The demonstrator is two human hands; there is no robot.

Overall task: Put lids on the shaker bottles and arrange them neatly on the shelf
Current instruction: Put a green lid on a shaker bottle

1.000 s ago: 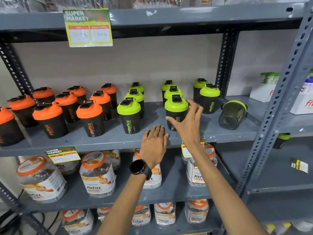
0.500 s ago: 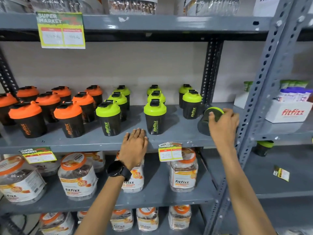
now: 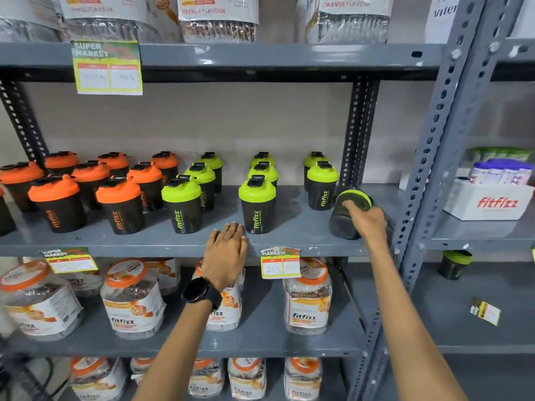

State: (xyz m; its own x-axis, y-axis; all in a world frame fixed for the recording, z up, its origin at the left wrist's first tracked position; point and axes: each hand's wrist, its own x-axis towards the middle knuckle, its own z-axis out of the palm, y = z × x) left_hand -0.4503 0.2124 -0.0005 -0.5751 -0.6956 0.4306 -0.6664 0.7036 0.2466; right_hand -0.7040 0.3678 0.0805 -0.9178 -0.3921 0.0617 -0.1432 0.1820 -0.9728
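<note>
Black shaker bottles stand in rows on the grey middle shelf [image 3: 289, 247]: orange-lidded ones [image 3: 120, 208] to the left, green-lidded ones [image 3: 256, 208] in the middle. One dark bottle with a green rim [image 3: 344, 215] lies on its side at the shelf's right end, without a cap. My right hand [image 3: 366, 218] is closed around that lying bottle. My left hand [image 3: 227, 250] rests flat on the shelf's front edge, fingers together, holding nothing.
A perforated grey upright [image 3: 431, 175] stands right beside the lying bottle. Another lidless green-rimmed bottle [image 3: 454, 264] sits on the neighbouring lower shelf. Jars [image 3: 131, 302] fill the shelves below; a white fitfizz box [image 3: 489, 202] is at the right.
My right hand swung from the front green bottle to the bottle lying at the right end and closed on it. The view shifted right. My left hand stayed on the shelf edge.
</note>
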